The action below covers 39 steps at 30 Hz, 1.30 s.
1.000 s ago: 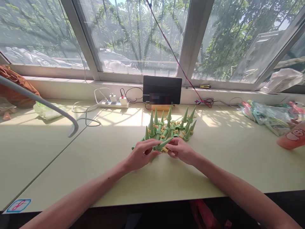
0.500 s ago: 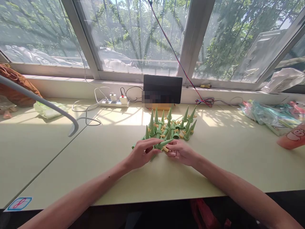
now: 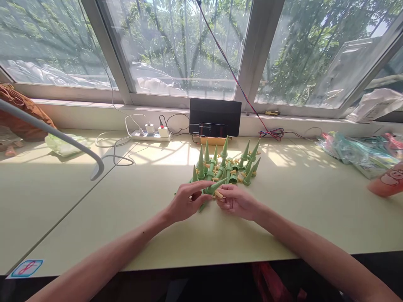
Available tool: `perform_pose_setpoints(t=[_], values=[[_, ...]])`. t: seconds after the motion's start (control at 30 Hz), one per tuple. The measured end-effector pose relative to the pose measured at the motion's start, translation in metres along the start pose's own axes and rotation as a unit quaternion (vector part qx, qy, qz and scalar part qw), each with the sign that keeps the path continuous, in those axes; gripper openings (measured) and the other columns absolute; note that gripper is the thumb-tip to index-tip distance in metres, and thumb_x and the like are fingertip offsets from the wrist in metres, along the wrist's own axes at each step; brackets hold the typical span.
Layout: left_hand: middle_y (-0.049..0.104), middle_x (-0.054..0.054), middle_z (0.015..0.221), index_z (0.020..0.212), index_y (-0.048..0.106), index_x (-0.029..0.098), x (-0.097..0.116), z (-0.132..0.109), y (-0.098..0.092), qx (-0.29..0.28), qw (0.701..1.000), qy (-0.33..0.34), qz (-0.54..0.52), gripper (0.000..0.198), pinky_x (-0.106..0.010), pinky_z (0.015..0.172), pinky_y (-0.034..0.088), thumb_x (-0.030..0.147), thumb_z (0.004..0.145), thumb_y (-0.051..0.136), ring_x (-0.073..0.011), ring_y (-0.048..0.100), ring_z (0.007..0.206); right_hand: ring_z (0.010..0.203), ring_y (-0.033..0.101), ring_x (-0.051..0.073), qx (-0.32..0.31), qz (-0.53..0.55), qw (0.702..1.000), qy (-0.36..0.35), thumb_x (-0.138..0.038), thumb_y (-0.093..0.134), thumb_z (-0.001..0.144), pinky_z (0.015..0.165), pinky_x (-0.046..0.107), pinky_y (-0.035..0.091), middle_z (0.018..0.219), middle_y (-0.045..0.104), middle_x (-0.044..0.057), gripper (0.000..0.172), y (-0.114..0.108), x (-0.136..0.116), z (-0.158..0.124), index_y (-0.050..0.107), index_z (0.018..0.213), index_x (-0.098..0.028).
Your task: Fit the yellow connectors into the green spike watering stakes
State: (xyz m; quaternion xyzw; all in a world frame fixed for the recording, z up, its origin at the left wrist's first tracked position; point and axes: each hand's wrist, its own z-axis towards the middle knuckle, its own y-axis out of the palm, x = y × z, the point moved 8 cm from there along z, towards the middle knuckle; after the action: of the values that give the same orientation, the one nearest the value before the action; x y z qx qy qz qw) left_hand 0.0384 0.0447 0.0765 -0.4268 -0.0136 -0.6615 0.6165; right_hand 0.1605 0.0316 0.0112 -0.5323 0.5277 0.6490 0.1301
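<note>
Between the thumb and fingers of my left hand is a green plastic plant watering spike, its pointed end tilted up to the right. My right hand pinches a small yellow valve at the side of that spike. Whether the valve is seated in the spike cannot be made out. Just beyond my hands stands a cluster of similar green spikes, several upright and some lying, with small yellow valves among them. Another green tip shows below my left hand.
A black tablet leans at the window behind the cluster. A power strip with cables lies to its left. Bagged items and an orange cup are at the right. A grey curved bar crosses the left side.
My right hand has shifted slightly left, and the held spike has tilted a little. The yellow valve shows more plainly between my hands.
</note>
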Motion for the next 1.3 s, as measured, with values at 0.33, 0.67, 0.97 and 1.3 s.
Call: perform_pose_setpoints(t=[0.33,0.67,0.97,1.3], values=[[0.041,0.008,0.054,0.113,0.069,0.011,-0.002,0.0,0.001,0.006,1.0,-0.007,-0.012,0.027,-0.017,0.042,0.029,0.026,0.091,0.064,-0.005,0.025,0.046,0.051,0.039,0.006,-0.007,-0.002,1.0,-0.02,-0.04,0.078,0.082,0.048,0.023,0.021,0.066,0.045,-0.004,0.035,0.003,-0.001,-0.001,0.054,0.074,-0.016],[0.03,0.01,0.052,0.12,0.069,0.013,-0.007,-0.004,0.003,0.012,1.0,0.0,0.01,0.032,-0.017,0.045,0.028,0.027,0.091,0.064,-0.0072,0.021,0.05,0.047,0.03,0.004,-0.017,0.009,1.0,-0.014,-0.036,0.08,0.08,0.047,0.023,0.013,0.057,0.038,-0.007,0.036,0.004,-0.001,-0.001,0.053,0.068,-0.015],[0.025,0.009,0.054,0.119,0.071,0.014,-0.01,-0.005,0.005,0.004,0.999,-0.028,0.026,0.034,-0.018,0.045,0.025,0.029,0.09,0.065,-0.0084,0.019,0.053,0.045,0.026,0.003,0.0,-0.011,1.0,-0.02,-0.037,0.081,0.079,0.048,0.024,0.014,0.054,0.036,-0.008,0.04,0.002,-0.002,0.0,0.05,0.064,-0.015],[0.021,0.008,0.055,0.117,0.073,0.013,-0.011,-0.004,0.008,-0.035,0.996,-0.072,0.032,0.033,-0.019,0.044,0.02,0.03,0.091,0.062,-0.0094,0.016,0.054,0.043,0.027,0.004,0.049,-0.092,0.993,-0.058,-0.042,0.078,0.082,0.046,0.023,0.015,0.049,0.039,-0.008,0.038,-0.012,-0.007,0.001,0.055,0.067,-0.016]])
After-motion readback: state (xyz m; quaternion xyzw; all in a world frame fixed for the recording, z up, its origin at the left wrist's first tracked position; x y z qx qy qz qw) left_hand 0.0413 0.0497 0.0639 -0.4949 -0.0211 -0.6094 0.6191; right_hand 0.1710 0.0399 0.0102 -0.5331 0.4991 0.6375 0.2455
